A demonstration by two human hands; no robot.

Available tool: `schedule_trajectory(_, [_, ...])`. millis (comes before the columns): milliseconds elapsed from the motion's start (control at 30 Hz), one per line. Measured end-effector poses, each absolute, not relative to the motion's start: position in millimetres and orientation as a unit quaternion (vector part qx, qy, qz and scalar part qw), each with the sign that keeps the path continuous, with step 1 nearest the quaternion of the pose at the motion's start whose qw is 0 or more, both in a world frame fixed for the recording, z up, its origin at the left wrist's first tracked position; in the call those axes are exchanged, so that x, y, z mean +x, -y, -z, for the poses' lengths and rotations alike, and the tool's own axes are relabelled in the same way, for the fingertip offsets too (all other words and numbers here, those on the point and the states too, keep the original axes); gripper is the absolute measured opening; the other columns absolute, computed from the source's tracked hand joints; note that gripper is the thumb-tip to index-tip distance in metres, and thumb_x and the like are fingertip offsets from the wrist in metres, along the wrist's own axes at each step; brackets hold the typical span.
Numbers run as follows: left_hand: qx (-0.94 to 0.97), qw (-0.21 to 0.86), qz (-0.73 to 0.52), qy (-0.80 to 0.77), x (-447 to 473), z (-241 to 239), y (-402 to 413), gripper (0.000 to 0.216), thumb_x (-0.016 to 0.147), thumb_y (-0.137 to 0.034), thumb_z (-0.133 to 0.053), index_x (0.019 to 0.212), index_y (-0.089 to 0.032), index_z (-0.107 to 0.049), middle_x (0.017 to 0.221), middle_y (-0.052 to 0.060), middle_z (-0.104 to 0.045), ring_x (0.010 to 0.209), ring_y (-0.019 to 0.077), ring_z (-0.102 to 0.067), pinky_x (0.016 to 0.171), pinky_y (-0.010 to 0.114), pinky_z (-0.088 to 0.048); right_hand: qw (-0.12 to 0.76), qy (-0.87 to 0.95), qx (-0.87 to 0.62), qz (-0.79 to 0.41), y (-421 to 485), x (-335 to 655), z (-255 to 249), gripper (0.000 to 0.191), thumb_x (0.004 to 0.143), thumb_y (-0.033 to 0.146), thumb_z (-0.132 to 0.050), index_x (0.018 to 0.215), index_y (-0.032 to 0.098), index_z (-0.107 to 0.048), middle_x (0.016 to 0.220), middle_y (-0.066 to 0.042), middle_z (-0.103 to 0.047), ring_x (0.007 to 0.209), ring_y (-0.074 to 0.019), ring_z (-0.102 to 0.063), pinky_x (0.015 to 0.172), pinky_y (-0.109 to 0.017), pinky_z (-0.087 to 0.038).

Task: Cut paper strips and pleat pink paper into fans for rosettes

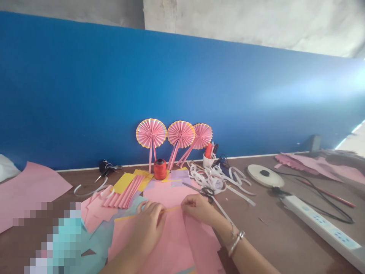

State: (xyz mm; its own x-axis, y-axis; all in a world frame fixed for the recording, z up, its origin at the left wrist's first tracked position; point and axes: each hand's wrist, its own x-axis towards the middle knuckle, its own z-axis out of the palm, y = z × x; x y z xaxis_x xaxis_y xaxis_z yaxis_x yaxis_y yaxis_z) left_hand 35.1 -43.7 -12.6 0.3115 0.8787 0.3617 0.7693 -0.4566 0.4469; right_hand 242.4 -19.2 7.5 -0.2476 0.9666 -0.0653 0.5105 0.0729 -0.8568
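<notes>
Three finished pink pleated paper fans (176, 134) stand against the blue wall (85, 95), and a pleated pink paper piece (125, 195) lies on the brown table (270, 228). The flat pink paper sheet with a yellow edge (173, 243) lies on the table before the person, seemingly at its first fold: left hand (148, 224) and right hand (198, 208) each pinch that edge in a closed grip. No writing is legible

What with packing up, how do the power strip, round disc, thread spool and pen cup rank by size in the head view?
1. power strip, nearest the camera
2. round disc
3. thread spool and pen cup: alike, unranked
</notes>
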Motion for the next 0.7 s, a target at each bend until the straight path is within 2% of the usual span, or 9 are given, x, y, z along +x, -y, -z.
schedule_trajectory(200, [0.805,0.087,-0.296,-0.506,35,13,45,0.014,0.085,-0.016,-0.044,0.077,-0.022,-0.055,0.076,0.0,-0.064,0.077,0.0205,-0.059,0.086,0.044,-0.035,0.312,0.65,-0.548,-0.424,19,240,-2,0.014,0.066,0.016,-0.053,0.061,0.014,-0.066,0.055,0.002,-0.059,0.052,-0.0095,-0.047,0.051,-0.02,-0.034])
schedule_trajectory(367, [0.801,0.071,-0.307,-0.509,35,11,45,0.017,0.085,-0.016,-0.043,0.074,-0.022,-0.053,0.073,0.0,-0.063,0.074,0.02,-0.059,0.085,0.042,-0.037,0.347,0.589,-0.577,-0.447,16,237,3,0.013,0.065,0.019,-0.055,0.06,0.014,-0.065,0.055,-0.001,-0.063,0.049,-0.0096,-0.048,0.05,-0.021,-0.036])
schedule_trajectory(567, [0.784,0.048,-0.33,-0.523,27,12,37,0.018,0.086,-0.017,-0.042,0.074,-0.022,-0.054,0.073,0.001,-0.065,0.073,0.0204,-0.06,0.08,0.04,-0.04,0.379,0.574,-0.607,-0.398,0,249,12,0.026,0.076,0.032,-0.051,0.074,0.013,-0.068,0.064,-0.006,-0.067,0.05,-0.0115,-0.049,0.051,-0.024,-0.04])
schedule_trajectory(700, [0.778,0.072,-0.33,-0.53,25,10,35,0.014,0.084,-0.017,-0.046,0.079,-0.022,-0.058,0.079,0.003,-0.069,0.077,0.022,-0.062,0.081,0.042,-0.041,0.382,0.611,-0.594,-0.358,-13,247,19,0.031,0.078,0.026,-0.046,0.091,0.013,-0.071,0.076,-0.008,-0.069,0.069,-0.0182,-0.06,0.065,-0.029,-0.047])
